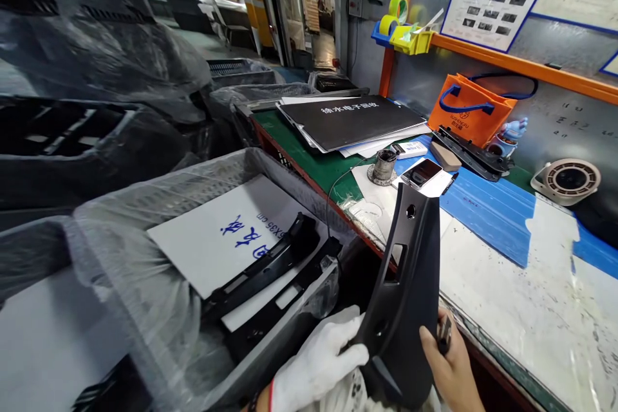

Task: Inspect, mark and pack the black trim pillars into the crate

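My left hand, in a white glove, pinches the left edge of a long black plastic trim panel. The panel is tilted up before me, with a rectangular slot and round holes along one side. At the panel's right edge is my bare right hand, its thumb touching the part. Its fingers are curled around a small dark tool with a metallic part; its exact kind I cannot make out. Two similar black trim panels lie on a white sheet inside a plastic-lined crate at left.
Right of me, the workbench carries a phone, a small metal pot, an orange bag, a small fan and a black board. More lined crates stand behind left. Tape rolls sit on the orange frame.
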Demonstrator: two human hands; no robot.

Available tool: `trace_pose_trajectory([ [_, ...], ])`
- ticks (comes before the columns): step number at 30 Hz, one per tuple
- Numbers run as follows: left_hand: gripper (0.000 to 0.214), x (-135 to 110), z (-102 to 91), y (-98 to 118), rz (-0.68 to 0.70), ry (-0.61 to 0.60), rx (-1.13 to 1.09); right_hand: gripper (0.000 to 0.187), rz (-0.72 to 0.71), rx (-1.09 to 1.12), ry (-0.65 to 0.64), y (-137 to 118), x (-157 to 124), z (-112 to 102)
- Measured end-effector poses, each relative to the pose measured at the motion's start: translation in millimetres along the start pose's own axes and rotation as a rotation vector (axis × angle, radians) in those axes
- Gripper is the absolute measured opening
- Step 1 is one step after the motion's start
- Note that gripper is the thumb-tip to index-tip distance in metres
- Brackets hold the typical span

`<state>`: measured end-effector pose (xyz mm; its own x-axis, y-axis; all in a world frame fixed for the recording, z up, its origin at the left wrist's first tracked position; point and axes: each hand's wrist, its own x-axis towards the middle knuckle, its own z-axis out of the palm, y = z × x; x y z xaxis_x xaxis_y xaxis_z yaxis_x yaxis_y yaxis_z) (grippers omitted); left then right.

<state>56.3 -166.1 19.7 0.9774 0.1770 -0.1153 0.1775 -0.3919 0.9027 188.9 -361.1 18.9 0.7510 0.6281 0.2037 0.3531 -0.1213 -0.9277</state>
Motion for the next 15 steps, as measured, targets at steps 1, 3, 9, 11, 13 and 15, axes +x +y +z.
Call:
trace_pose_trajectory([
  [1, 0.027, -0.4, -0.4, 1.3, 0.003, 0.004, 0.001, 0.025, 0.006, 0.001, 0.007, 0.2, 0.5, 0.2],
  [3, 0.029, -0.9, -1.5, 3.7, 0.007, 0.005, -0.002, 0.025, 0.006, -0.008, 0.028, 0.9, 1.9, 0.5],
  [9, 0.025, -2.3, -3.2, 6.6, 0.013, 0.002, 0.006, 0.024, -0.035, -0.078, 0.041, 4.1, 5.0, 0.2],
  [11, 0.026, -2.7, -3.1, 7.1, 0.021, 0.010, 0.001, 0.025, -0.035, -0.078, 0.038, 4.3, 5.2, 0.7],
  [13, 0.027, -3.1, -3.0, 7.9, 0.026, 0.015, -0.004, 0.026, -0.037, -0.071, 0.042, 4.0, 5.4, 1.5],
  [15, 0.027, -3.5, -3.3, 8.8, 0.021, 0.009, -0.003, 0.026, -0.033, -0.067, 0.045, 4.3, 6.1, 1.9],
])
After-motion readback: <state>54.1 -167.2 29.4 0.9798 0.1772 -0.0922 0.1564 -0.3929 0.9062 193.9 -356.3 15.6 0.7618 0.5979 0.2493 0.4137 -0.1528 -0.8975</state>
